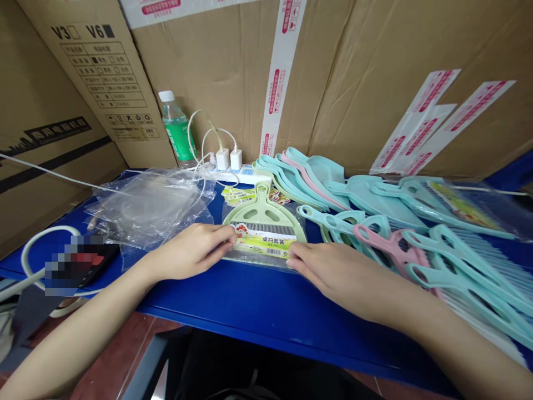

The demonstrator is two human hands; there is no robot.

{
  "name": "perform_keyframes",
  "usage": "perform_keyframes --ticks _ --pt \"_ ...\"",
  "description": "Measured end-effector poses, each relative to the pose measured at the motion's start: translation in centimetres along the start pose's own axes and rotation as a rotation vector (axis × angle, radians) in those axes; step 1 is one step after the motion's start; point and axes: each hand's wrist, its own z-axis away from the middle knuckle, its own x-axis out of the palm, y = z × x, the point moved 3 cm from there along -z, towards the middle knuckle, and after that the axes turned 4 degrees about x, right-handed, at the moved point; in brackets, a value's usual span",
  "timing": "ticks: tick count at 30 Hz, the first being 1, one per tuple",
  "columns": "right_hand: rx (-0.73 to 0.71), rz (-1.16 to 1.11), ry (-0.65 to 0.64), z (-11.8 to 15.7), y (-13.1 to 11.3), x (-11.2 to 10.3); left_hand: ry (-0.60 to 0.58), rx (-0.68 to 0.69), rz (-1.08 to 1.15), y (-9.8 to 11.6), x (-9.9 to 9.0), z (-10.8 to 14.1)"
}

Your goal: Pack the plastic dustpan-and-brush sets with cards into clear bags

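A pale green dustpan and brush set (263,233) lies in a clear plastic bag on the blue table (250,300), with a yellow-green label card (264,245) across its middle. My left hand (194,251) pinches the bag's left edge beside the card between thumb and fingers. At the bag's lower right corner, my right hand (328,275) holds the edge with its fingertips. The brush bristles show grey through the plastic, below the dustpan's handle.
Teal and pink dustpans (328,189) and brushes (458,266) lie stacked to the right. Loose clear plastic bags (150,208) lie to the left, near a pixelated dark object (75,264). A power strip (237,175) with chargers and a water bottle (177,128) stand against cardboard.
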Motion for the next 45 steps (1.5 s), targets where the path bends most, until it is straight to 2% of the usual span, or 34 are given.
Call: perform_keyframes --ticks 4,9,23,30,45 --pt "0.039 -0.046 -0.008 0.1 -0.2 -0.3 0.011 -0.045 0.011 -0.3 0.4 0.0" --pt "0.065 0.064 -0.028 -0.1 -0.3 -0.1 0.022 -0.089 0.037 -0.5 0.5 -0.2" --pt "0.168 0.151 0.052 -1.3 0.2 1.2 0.034 -0.09 0.105 -0.5 1.0 -0.4" --pt "0.223 0.161 0.074 -1.4 0.1 1.1 0.082 -0.042 0.043 -0.7 1.4 -0.6" --pt "0.313 0.262 0.087 -1.5 0.1 0.7 0.079 -0.085 0.097 -1.2 1.7 -0.6"
